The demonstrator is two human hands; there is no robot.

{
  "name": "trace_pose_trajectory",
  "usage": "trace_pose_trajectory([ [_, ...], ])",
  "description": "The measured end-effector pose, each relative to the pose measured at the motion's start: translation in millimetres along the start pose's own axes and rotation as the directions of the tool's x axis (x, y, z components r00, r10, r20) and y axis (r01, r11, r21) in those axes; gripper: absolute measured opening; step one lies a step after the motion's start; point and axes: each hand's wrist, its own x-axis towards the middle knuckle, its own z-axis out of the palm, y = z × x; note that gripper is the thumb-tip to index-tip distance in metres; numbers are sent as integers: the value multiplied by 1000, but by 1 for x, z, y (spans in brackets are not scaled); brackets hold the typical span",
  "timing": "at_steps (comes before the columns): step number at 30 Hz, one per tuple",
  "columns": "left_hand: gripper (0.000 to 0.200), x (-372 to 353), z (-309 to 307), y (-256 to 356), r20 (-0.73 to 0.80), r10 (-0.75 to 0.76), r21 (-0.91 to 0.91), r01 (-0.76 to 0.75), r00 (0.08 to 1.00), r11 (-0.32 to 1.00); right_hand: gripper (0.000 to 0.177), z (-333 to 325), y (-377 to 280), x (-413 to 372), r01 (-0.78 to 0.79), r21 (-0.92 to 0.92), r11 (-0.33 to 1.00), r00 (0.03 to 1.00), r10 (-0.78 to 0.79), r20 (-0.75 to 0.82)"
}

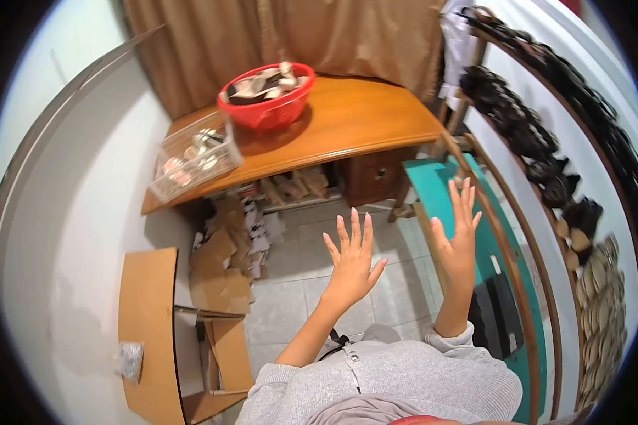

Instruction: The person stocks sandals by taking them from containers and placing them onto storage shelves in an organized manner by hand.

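My left hand (353, 265) is raised in front of me over the tiled floor, fingers spread, holding nothing. Higher and to the right, my right hand (457, 237) is also up with its fingers apart and nothing in it. Behind the right hand, in the line of sight, lies a teal board (432, 180) on a low wooden frame. Beyond both hands stands a wooden desk (368, 110). On it are a red plastic basket (266, 113) heaped with light and dark pieces that I cannot make out, and a clear plastic crate (195, 177) with pale items inside.
A rack of black shoe-like items (510, 117) runs along the right wall, with beige ones (599, 304) lower down. Flattened cardboard (220, 265) lies under the desk's left side. A brown board stand (149, 304) is at the left. Wooden rails (500, 237) cross the right side.
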Motion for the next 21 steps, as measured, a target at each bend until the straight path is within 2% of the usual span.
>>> trace_pose_trajectory([
  [3,84,1,-17,-50,-90,-130,31,133,987,991,65,69,-21,13,66,51,997,963,-76,260],
  [7,87,8,-37,-111,-116,-312,82,322,943,943,65,166,-49,22,161,157,974,861,-217,460],
  [9,88,18,-45,-145,-166,-364,75,380,916,922,62,208,-71,31,230,249,941,747,-334,575],
  [10,88,25,-49,-163,-172,-388,85,406,905,910,62,232,-79,38,231,273,934,732,-351,584],
  [12,87,44,-58,-198,-163,-450,185,475,878,860,60,277,-95,60,334,329,884,653,-468,596],
  [13,85,54,-63,-215,-198,-462,171,495,864,852,60,296,-105,75,353,347,869,629,-495,600],
  [16,82,79,-82,-267,-196,-504,230,539,841,811,63,342,-138,121,344,396,852,555,-524,646],
  [18,79,97,-97,-297,-234,-497,204,542,835,815,59,376,-150,147,398,418,816,537,-577,615],
  [20,74,109,-106,-323,-295,-542,152,599,787,786,60,407,-162,166,392,441,807,465,-588,662],
  [21,74,114,-110,-335,-320,-554,154,619,769,770,53,420,-170,173,413,458,787,471,-615,632],
])
